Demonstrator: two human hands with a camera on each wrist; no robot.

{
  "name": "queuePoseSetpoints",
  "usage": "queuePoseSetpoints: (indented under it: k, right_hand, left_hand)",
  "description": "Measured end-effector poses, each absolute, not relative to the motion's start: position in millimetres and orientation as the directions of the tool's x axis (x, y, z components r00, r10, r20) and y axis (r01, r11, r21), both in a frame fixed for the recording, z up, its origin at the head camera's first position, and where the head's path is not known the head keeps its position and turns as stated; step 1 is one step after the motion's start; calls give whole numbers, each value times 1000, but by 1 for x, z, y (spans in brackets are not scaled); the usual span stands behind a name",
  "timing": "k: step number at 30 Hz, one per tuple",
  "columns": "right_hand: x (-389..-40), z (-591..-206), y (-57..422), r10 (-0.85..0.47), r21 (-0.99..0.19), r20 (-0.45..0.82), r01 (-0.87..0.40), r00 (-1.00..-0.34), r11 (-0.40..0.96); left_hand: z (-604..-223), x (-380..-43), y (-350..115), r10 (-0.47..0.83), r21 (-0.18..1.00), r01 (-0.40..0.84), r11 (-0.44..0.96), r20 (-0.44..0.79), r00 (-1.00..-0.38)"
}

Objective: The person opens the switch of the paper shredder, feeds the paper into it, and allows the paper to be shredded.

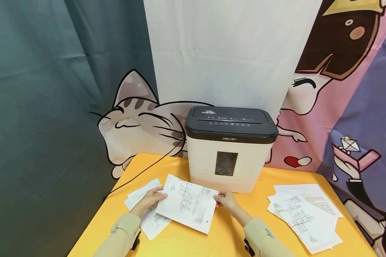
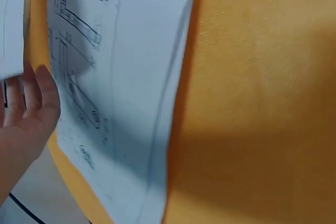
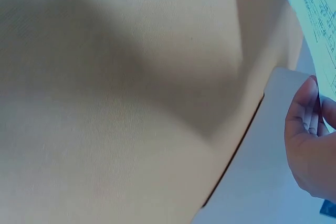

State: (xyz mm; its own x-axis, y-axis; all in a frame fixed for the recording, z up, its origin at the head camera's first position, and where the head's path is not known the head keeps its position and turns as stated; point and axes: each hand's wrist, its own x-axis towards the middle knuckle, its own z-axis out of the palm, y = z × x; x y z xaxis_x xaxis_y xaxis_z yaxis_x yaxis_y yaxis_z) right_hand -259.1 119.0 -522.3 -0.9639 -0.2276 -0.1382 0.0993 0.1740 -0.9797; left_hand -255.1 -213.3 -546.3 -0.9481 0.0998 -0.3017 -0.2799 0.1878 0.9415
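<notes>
Between both hands a printed sheet of paper (image 1: pixel 189 203), marked with line drawings, is held tilted above the table. My left hand (image 1: pixel 150 200) pinches its left edge, thumb on top; in the left wrist view the fingers (image 2: pixel 47 90) show under the sheet. The right hand (image 1: pixel 226 200) pinches the upper right corner, and the right wrist view shows thumb and fingers on either side of the paper (image 3: pixel 317 35). Beneath the left hand lie loose printed papers (image 1: pixel 152 223), partly covered by the held sheet. Just beyond the hands stands a white paper shredder (image 1: pixel 199 164) with a black top.
A second pile of printed papers (image 1: pixel 305 217) lies on the right of the yellow table (image 1: pixel 186 246). From the shredder a black cable (image 1: pixel 144 169) runs to the table's left edge. Printed curtains (image 1: pixel 228 53) hang behind.
</notes>
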Motion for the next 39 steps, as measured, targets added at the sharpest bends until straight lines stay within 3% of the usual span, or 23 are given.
queuePoseSetpoints:
  k: [10, 17, 24, 29, 39]
  right_hand:
    - [-263, -510, 141, -281, -959, 9, -88, -960, 270]
    - [-264, -497, 152, -303, -930, 80, -180, -950, 319]
    - [-263, -480, 161, -305, -906, 127, -236, -944, 351]
    - [-261, -470, 167, -307, -888, 157, -270, -939, 372]
    - [-248, -455, 179, -254, -906, 203, -280, -946, 317]
  left_hand:
    - [-526, -253, -191, 229, 966, -116, 231, -170, -958]
    - [-513, -254, -175, 132, 976, -25, 216, -54, -990]
    - [-499, -252, -161, 195, 973, 31, 230, -15, -981]
    - [-492, -249, -149, 143, 972, 54, 228, 21, -990]
    - [-473, -242, -131, 102, 979, 99, 179, 82, -991]
